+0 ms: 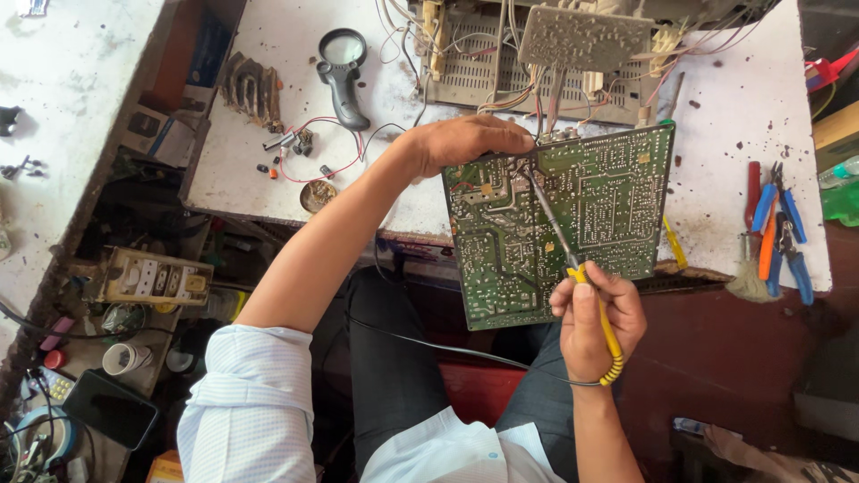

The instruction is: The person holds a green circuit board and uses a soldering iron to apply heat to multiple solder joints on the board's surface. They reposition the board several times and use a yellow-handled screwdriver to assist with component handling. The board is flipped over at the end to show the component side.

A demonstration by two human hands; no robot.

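**Soldering iron on a green circuit board**

The left hand (465,141) closes its grip over the top left corner of a green circuit board (591,224), fingers curled over the edge. The board stands tilted over the front edge of the white counter (761,98), its lower part hanging above the person's lap, solder side up.

The right hand (595,317) has a tight grip on the yellow handle of a soldering iron (573,259), held like a pen. The metal shaft runs up and to the left across the board, and its tip touches the board near the upper left, just beside the left hand's fingers. A black cord (429,344) runs from the handle's end across the lap.

Behind the board, an opened grey chassis (537,54) with loose wires sits on the counter. A black magnifying glass (342,72) lies to the left, near red and black wires (304,152). To the right of the board lie pliers (783,237) with blue and orange handles and a red-handled screwdriver (752,197). A dark phone (110,409) lies on a lower shelf at the left.
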